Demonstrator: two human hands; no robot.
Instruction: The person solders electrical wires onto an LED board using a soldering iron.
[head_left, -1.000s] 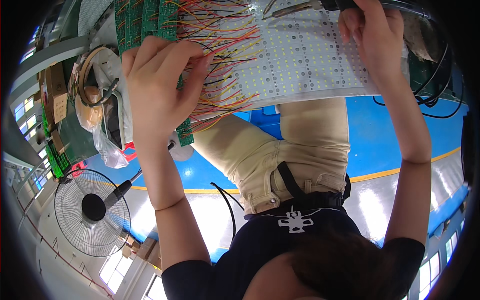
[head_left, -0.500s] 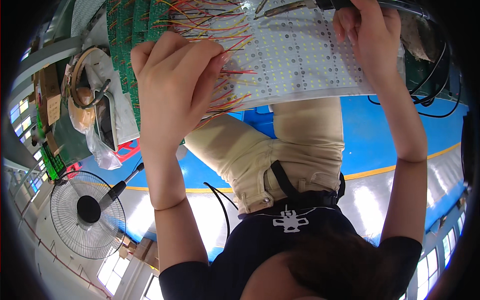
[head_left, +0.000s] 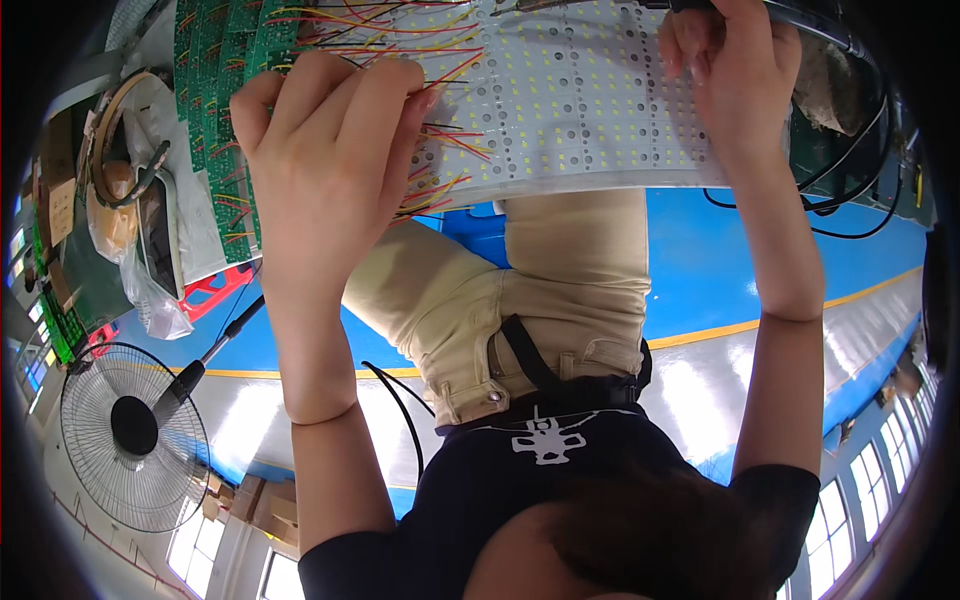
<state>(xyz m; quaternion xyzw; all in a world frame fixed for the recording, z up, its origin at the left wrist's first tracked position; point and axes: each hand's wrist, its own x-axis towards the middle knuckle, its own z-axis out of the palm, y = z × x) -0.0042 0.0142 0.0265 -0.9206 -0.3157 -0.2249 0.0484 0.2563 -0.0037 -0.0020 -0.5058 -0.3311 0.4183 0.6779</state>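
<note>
My left hand (head_left: 320,160) is closed in a pinch above the row of thin red, yellow and black wires (head_left: 455,140), and some wire ends stick out past its fingertips. Those wires run from green circuit boards (head_left: 205,110) on the left onto a white panel (head_left: 610,125) dotted with small yellow squares and round holes. Over the panel's far right part, my right hand (head_left: 742,95) grips a soldering iron (head_left: 692,5) by its dark handle. Its thin tip points left, close to the top edge of the view, partly cut off there.
Black cables (head_left: 860,160) hang at the right beside a brownish block (head_left: 828,85). At the left lie a ring-shaped hoop (head_left: 98,150), a clear plastic bag (head_left: 155,305) and a dark tray (head_left: 158,235). A standing fan (head_left: 135,425) is farther left, near a red stool (head_left: 215,290).
The whole view has shifted, so bench, hands and fan appear farther left and the iron's tip higher. Both hands keep their grips, and the left stays over the wires.
</note>
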